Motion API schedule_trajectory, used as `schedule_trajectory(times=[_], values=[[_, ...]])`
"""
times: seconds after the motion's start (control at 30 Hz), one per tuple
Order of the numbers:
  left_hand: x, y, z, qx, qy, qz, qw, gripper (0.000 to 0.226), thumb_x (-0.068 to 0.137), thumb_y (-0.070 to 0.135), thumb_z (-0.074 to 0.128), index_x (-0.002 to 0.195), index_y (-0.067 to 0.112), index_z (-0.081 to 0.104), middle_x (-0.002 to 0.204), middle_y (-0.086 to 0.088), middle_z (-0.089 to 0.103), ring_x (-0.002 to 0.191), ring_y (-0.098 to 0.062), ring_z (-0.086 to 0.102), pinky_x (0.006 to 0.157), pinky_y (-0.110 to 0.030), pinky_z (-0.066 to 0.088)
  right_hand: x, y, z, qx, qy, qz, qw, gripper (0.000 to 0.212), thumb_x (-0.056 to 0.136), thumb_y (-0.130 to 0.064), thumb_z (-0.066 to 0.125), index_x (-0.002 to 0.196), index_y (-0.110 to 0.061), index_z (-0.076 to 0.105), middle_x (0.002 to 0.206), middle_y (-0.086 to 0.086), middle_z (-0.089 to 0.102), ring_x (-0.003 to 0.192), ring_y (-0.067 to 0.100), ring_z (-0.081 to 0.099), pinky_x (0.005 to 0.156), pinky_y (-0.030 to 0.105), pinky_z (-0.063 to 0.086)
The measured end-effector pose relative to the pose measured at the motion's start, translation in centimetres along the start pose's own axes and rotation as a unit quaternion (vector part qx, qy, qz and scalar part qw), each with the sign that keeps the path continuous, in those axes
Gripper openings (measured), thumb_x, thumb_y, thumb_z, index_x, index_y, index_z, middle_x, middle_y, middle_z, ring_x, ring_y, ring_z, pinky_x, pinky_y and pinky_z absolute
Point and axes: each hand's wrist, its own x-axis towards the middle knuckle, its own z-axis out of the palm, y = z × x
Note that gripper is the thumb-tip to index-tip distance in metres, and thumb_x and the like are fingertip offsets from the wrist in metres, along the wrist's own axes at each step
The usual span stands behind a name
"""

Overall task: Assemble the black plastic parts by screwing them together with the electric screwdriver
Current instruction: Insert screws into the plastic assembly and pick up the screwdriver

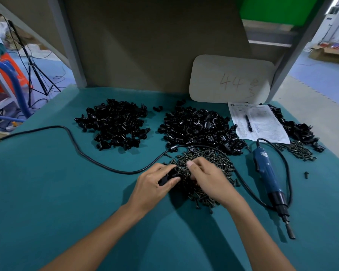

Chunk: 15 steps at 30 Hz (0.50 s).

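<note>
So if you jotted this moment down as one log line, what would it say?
left hand: holds black part | right hand: fingers in screw pile | screwdriver: lying on table, untouched

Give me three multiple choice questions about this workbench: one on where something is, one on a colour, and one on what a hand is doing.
1. Where is the electric screwdriver?
A. Held in a hand.
B. Hanging above the bench.
C. Lying on the table cover, right of the screw pile.

2. What colour is the table cover?
A. Teal.
B. Red.
C. White.

3. What is the left hand doing?
A. Lying flat and empty.
B. Gripping a black plastic part.
C. Pointing upward.

Answers:
1 C, it lies flat with no hand on it.
2 A, teal shows all round the piles.
3 B, its fingers and thumb curl round the part.
</note>
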Motion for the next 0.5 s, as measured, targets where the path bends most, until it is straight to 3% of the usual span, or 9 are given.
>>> schedule_trajectory(times=[0.07, 0.13, 0.2, 0.27, 0.37, 0.43, 0.5], values=[[0.0, 0.1, 0.0, -0.009, 0.008, -0.008, 1.000, 0.046, 0.091, 0.044, 0.071, 0.128, 0.017, 0.071, 0.105, 0.015, 0.065, 0.094, -0.002, 0.063, 0.077, -0.019, 0.050, 0.1, 1.0, -2.5, -0.055, 0.055, -0.002, 0.997, 0.028, 0.101, -0.050, 0.052, 0.113, -0.026, 0.060, 0.101, -0.011, 0.067, 0.094, 0.007, 0.065, 0.075, 0.026, 0.053], [-0.1, 0.1, 0.0, -0.013, 0.011, -0.014, 1.000, 0.047, 0.091, 0.047, 0.069, 0.128, 0.018, 0.071, 0.105, 0.019, 0.063, 0.093, 0.001, 0.061, 0.074, -0.013, 0.047, 0.2, 2.7, -5.4, -0.133, 0.141, 0.028, 0.981, 0.035, 0.099, -0.043, 0.061, 0.124, -0.019, 0.060, 0.115, 0.000, 0.066, 0.110, 0.021, 0.063, 0.087, 0.034, 0.053], [0.0, 0.0, 0.1, -0.014, 0.015, -0.013, 1.000, 0.046, 0.091, 0.046, 0.069, 0.128, 0.019, 0.071, 0.107, 0.018, 0.064, 0.095, 0.003, 0.061, 0.074, -0.014, 0.049, 0.2, 5.3, -8.4, -0.255, 0.205, 0.106, 0.939, 0.055, 0.095, -0.048, 0.066, 0.138, -0.016, 0.052, 0.137, 0.015, 0.055, 0.128, 0.037, 0.049, 0.105, 0.046, 0.041], [0.0, 0.0, 0.2, -0.018, 0.017, -0.013, 1.000, 0.046, 0.090, 0.046, 0.070, 0.128, 0.019, 0.070, 0.110, 0.017, 0.065, 0.097, 0.003, 0.061, 0.076, -0.018, 0.053, -0.1, 7.8, -10.6, -0.314, 0.183, 0.205, 0.909, 0.077, 0.091, -0.057, 0.068, 0.149, -0.017, 0.037, 0.150, 0.022, 0.040, 0.135, 0.044, 0.039, 0.111, 0.052, 0.035], [0.0, 0.1, 0.1, -0.023, 0.017, -0.017, 0.999, 0.050, 0.090, 0.051, 0.067, 0.129, 0.019, 0.070, 0.112, 0.017, 0.065, 0.100, 0.002, 0.062, 0.079, -0.023, 0.056, -0.4, 10.8, -11.7, -0.272, 0.121, 0.279, 0.913, 0.082, 0.092, -0.050, 0.070, 0.154, -0.015, 0.027, 0.144, 0.023, 0.047, 0.121, 0.042, 0.052, 0.099, 0.049, 0.046], [0.0, 0.1, 0.1, -0.021, 0.015, -0.019, 0.999, 0.053, 0.089, 0.053, 0.065, 0.129, 0.019, 0.069, 0.112, 0.016, 0.066, 0.100, 0.002, 0.062, 0.079, -0.026, 0.057, -0.4, 11.8, -11.7, -0.258, 0.117, 0.284, 0.916, 0.068, 0.095, -0.040, 0.070, 0.146, -0.012, 0.033, 0.126, 0.020, 0.061, 0.096, 0.035, 0.058, 0.079, 0.042, 0.048], [-0.1, 0.2, 0.0, -0.019, 0.014, -0.019, 1.000, 0.053, 0.089, 0.052, 0.065, 0.130, 0.018, 0.069, 0.113, 0.014, 0.066, 0.099, 0.002, 0.062, 0.079, -0.027, 0.058, -0.5, 12.3, -12.0, -0.221, 0.135, 0.282, 0.924, 0.049, 0.094, -0.033, 0.069, 0.127, -0.008, 0.044, 0.103, 0.015, 0.063, 0.082, 0.033, 0.057, 0.068, 0.040, 0.043]])
